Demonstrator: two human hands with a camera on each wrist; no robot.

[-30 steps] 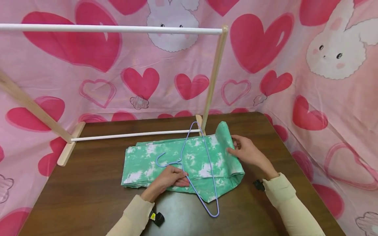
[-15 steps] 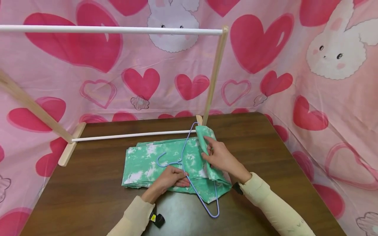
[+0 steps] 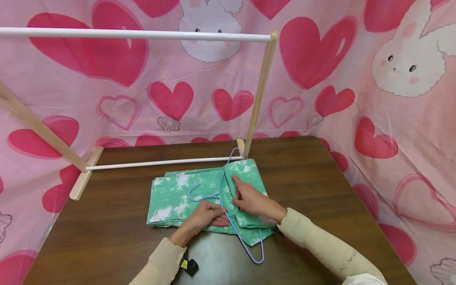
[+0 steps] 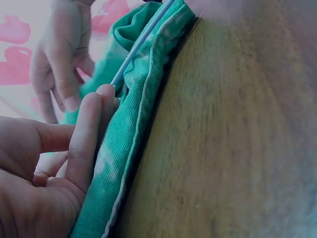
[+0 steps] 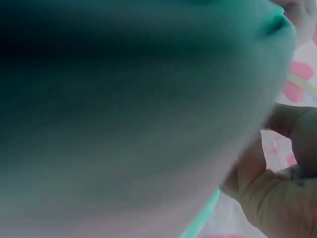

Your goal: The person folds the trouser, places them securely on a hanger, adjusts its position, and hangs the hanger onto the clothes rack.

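Note:
Green-and-white tie-dye trousers (image 3: 167,198), folded lengthwise, lie on the table, their right end turned back leftward in a flap (image 3: 247,170). A thin lilac wire hanger (image 3: 246,246) lies across them with its hook to the left; the flap covers much of the hanger's right side. My left hand (image 3: 206,215) pinches the hanger's wire near the hook, over the trousers; the left wrist view shows those fingers (image 4: 84,134) against the cloth. My right hand (image 3: 253,200) holds the flap near its left edge. In the right wrist view, blurred cloth hides part of that hand (image 5: 277,183).
A rack of white rods (image 3: 160,163) and wooden posts (image 3: 261,95) stands behind the trousers on the brown wooden table (image 3: 303,178). Its top rod (image 3: 142,35) runs above. A pink curtain with hearts and rabbits (image 3: 171,99) encloses the back and sides.
My right hand has moved left, carrying the trousers' right end over the hanger and laying it flatter. My left hand has stayed in place on the hanger.

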